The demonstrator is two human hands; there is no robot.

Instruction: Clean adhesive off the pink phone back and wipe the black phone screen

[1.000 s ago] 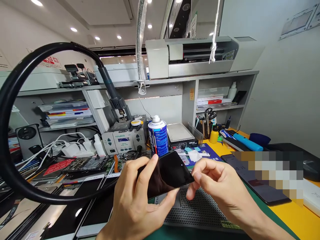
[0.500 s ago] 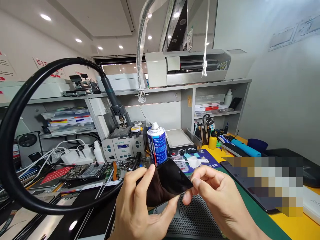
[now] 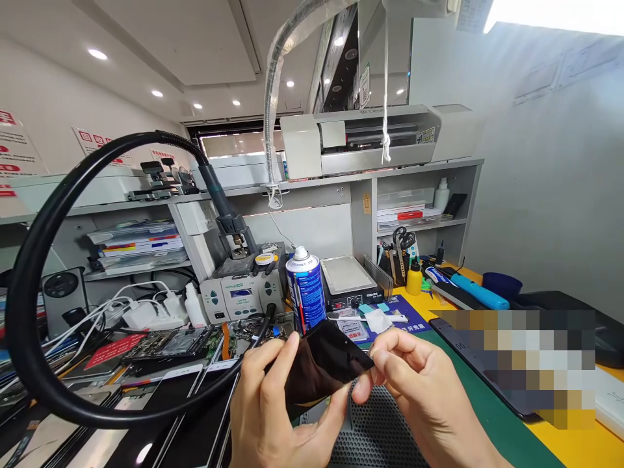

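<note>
A glossy black smartphone (image 3: 324, 365) is tilted in the air above the bench, its dark face toward me. My left hand (image 3: 287, 403) grips it by opposite edges, fingers along the upper edge and thumb at the lower one. Thumb and index finger of my right hand (image 3: 414, 383) are pinched together at the phone's right corner. Whether they grip the corner itself or something small there is hidden. Beneath both hands lies a black perforated mat (image 3: 383, 422). Right behind the phone stands a blue spray can (image 3: 306, 292) with a white cap.
A thick black hose (image 3: 22, 292) loops across the left side from the hot-air station (image 3: 238, 296). Circuit boards (image 3: 170, 338) and phone parts crowd the left bench. A small heating plate (image 3: 348, 276) sits behind; a large phone (image 3: 480, 364) lies at right, partly pixelated.
The view has tipped slightly upward, so a bright lamp shows at top right. Both hands keep nearly the same hold, with the phone tilted a little differently.
</note>
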